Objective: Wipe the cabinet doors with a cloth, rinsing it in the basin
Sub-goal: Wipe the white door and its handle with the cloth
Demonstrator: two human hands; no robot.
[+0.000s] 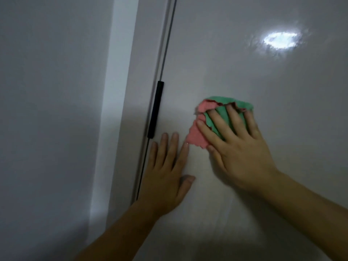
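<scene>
Pressing a green-and-pink cloth [197,135] against a glossy white cabinet door [263,81] with the spread right hand [239,146], laying the left hand [165,174] flat just below a black handle [156,110].

A crumpled pink-and-green cloth [196,136] lies pressed flat against a glossy white cabinet door [244,63], pinned beneath the spread fingers of the right hand [239,149]. The door's black bar handle [156,110] stands upright at the cloth's 9 o'clock, along the door's left edge. A lamp's reflection glares at 1 o'clock.
</scene>
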